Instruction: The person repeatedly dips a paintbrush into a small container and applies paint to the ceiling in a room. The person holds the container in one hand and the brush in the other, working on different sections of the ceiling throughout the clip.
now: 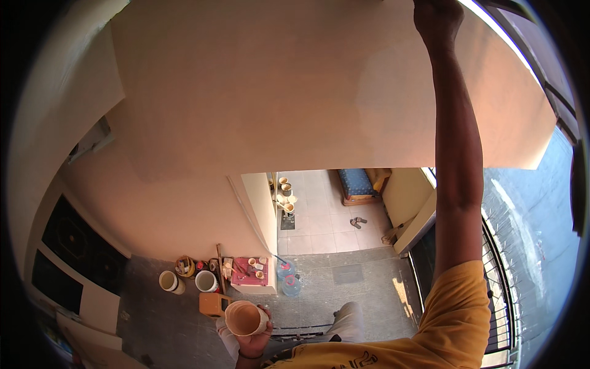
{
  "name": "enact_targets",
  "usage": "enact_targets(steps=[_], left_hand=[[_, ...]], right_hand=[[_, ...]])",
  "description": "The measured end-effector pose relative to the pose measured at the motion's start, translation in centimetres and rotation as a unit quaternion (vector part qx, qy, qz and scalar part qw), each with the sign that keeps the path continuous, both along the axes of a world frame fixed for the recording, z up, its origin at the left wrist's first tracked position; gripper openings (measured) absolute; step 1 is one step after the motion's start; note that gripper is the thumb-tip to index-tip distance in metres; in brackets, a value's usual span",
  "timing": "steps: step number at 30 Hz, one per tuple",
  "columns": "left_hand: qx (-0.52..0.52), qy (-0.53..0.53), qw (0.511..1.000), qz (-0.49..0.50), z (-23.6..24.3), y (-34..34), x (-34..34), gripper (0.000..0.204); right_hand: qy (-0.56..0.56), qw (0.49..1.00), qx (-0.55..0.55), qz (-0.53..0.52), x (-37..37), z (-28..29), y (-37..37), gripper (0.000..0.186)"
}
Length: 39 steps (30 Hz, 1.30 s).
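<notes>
At the lower edge, my left hand (257, 345) is wrapped round a round paint pot (243, 320), held with its mouth upward; its inside is peach-coloured. My right arm stretches up to the top edge, where my right hand (439, 19) is closed, close to the upper part of the peach painted wall (276, 92). Whatever those fingers hold is cut off by the picture's edge. A paler patch (393, 80) shows on the wall left of my raised forearm.
Far below on the grey floor stand white buckets (207, 281), an orange stool (213, 304), a red-topped box (251, 274) with small pots, and clear water jugs (291, 285). An opening shows a tiled room with a blue mattress (356, 182). Black railings (495, 277) run along the right.
</notes>
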State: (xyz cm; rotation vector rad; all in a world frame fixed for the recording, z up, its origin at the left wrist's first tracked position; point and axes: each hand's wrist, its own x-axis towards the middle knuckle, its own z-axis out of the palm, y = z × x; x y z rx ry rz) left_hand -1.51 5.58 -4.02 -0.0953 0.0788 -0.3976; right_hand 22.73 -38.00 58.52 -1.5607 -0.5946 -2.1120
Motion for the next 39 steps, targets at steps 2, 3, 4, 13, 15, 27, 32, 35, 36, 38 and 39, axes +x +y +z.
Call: enact_targets(steps=[2, 3, 4, 13, 15, 27, 32, 35, 36, 38, 39], left_hand=[[0.006, 0.002, 1.000, 0.013, 0.1, 0.1, -0.4, 0.068], [0.009, 0.002, 1.000, 0.018, 0.2, 0.1, -0.5, 0.068], [0.006, 0.004, 1.000, 0.018, 0.2, 0.0, -0.4, 0.069], [-0.019, 0.000, 1.000, 0.006, 0.5, -0.7, 0.1, 0.073], [-0.015, -0.019, 0.999, 0.023, 0.5, -0.7, -0.4, 0.074], [-0.014, 0.012, 0.999, 0.038, -0.4, 0.4, -1.0, 0.070], [-0.033, -0.012, 0.999, 0.029, 0.1, 0.2, -0.6, 0.068], [-0.039, -0.017, 0.999, 0.025, 0.6, 0.1, -0.7, 0.069], [-0.038, -0.016, 0.999, 0.021, 0.7, 0.1, -0.8, 0.069], [-0.044, 0.015, 0.999, 0.027, 0.5, 0.6, -1.6, 0.069], [-0.049, 0.028, 0.998, 0.026, 0.5, 0.6, -1.6, 0.070]], right_hand=[[-0.119, 0.984, -0.078, -0.107, 0.2, -0.8, 1.9, 0.003], [-0.089, 0.982, -0.107, -0.129, 0.9, -1.7, 2.9, 0.006], [-0.061, 0.977, -0.138, -0.153, 1.6, -2.9, 3.9, 0.009], [0.114, 0.894, -0.429, 0.062, 2.6, -19.8, 15.9, 0.025], [0.168, 0.904, -0.358, 0.162, 2.5, -16.7, 14.8, 0.017], [-0.039, 0.936, -0.331, -0.117, 3.6, -12.3, 12.7, 0.026], [0.079, 0.920, -0.384, 0.002, 3.4, -19.5, 19.2, 0.025], [0.123, 0.925, -0.209, 0.292, 4.4, -17.4, 19.2, 0.018], [0.193, 0.917, -0.101, 0.333, 5.1, -16.5, 17.7, 0.010], [0.171, 0.918, 0.016, 0.357, 3.9, -13.3, 14.8, 0.010], [0.124, 0.937, 0.051, 0.324, 3.2, -11.9, 12.5, 0.010]])
